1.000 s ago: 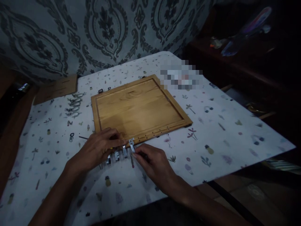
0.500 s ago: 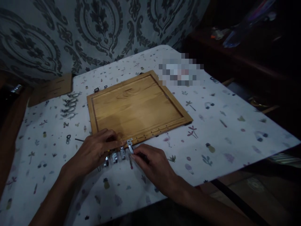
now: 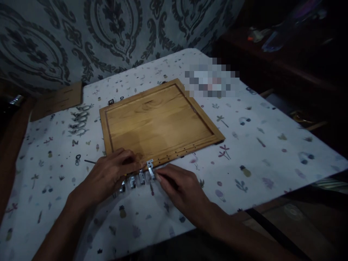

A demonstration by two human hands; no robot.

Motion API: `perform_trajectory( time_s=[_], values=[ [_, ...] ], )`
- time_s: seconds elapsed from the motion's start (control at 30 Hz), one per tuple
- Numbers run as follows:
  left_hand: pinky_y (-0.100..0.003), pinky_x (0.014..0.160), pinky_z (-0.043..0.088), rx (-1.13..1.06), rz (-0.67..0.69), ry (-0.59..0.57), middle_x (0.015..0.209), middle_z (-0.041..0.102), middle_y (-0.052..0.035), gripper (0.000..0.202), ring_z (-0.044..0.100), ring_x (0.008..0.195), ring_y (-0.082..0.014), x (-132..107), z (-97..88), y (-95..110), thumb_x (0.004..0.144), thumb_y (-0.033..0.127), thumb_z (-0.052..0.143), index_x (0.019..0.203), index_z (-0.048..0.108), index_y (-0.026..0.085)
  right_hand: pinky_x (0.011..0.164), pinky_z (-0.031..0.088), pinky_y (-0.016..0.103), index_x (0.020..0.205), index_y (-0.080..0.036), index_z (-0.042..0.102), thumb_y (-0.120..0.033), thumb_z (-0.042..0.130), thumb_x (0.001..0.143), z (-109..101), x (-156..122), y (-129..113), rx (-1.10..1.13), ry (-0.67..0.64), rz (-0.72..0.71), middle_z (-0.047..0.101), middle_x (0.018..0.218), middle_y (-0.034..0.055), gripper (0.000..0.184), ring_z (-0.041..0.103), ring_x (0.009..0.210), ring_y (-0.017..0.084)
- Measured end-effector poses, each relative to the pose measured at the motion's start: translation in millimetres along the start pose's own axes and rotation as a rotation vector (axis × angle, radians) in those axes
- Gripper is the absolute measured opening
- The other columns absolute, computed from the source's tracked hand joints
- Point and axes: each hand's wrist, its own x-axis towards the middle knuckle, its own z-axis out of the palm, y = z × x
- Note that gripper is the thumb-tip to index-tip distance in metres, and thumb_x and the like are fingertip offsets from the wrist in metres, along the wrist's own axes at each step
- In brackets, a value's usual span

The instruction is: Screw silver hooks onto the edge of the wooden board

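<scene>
A framed wooden panel [image 3: 152,116] lies flat on the table, with a line of small dark holes along its near edge. My left hand [image 3: 115,168] rests over its near left corner, fingers bent and closed on the edge. Between thumb and fingers, my right hand [image 3: 178,185] pinches a small shiny metal clip [image 3: 150,169], whose flat end with holes lies on the panel's near edge. To its left, several similar metal clips [image 3: 141,177] stick out from that edge in a row. My left hand partly hides the leftmost one.
A patterned white cloth [image 3: 244,152] covers the table. Several metal hook-like pieces [image 3: 80,121] lie in a row left of the panel, near a brown cardboard piece [image 3: 58,99]. A thin dark rod [image 3: 89,161] lies by my left hand. A blurred-out item [image 3: 210,79] sits at the back right.
My right fingers have shifted slightly along the metal clip, which stays at the panel's edge. My left hand keeps its place on the panel. The view has tilted a little.
</scene>
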Motion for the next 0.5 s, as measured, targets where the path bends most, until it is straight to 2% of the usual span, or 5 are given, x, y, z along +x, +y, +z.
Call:
perform_trajectory(
  time_s=[0.13, 0.3, 0.5],
  values=[
    [-0.025, 0.068, 0.045, 0.003, -0.017, -0.004, 0.107, 0.061, -0.0032, 0.035, 0.057, 0.097, -0.0177, 0, -0.3, 1, 0.097, 0.017, 0.043, 0.124, 0.059, 0.033, 0.073, 0.054, 0.030, 0.101, -0.016, 0.064, -0.015, 0.044, 0.095, -10, 5, 3, -0.251, -0.057, -0.169, 0.067, 0.093, 0.0083, 0.021, 0.063, 0.085, 0.018],
    [-0.024, 0.065, 0.042, -0.019, -0.018, -0.001, 0.102, 0.060, -0.0029, 0.036, 0.056, 0.092, -0.0171, 1, -1.2, 2, 0.096, 0.015, 0.045, 0.124, 0.058, 0.034, 0.067, 0.050, 0.032, 0.112, -0.012, 0.061, -0.005, 0.040, 0.090, -14, 12, 11, -0.568, -0.084, -0.387, 0.065, 0.094, 0.0107, 0.031, 0.056, 0.083, 0.021],
    [-0.025, 0.068, 0.044, -0.053, -0.014, 0.001, 0.103, 0.060, -0.0035, 0.033, 0.055, 0.091, -0.0178, 0, -0.9, 1, 0.096, 0.019, 0.044, 0.122, 0.059, 0.031, 0.070, 0.046, 0.033, 0.116, -0.012, 0.060, -0.002, 0.039, 0.090, -17, 13, 18, -0.571, -0.143, -0.432, 0.061, 0.096, 0.0112, 0.035, 0.052, 0.086, 0.022]
  ],
)
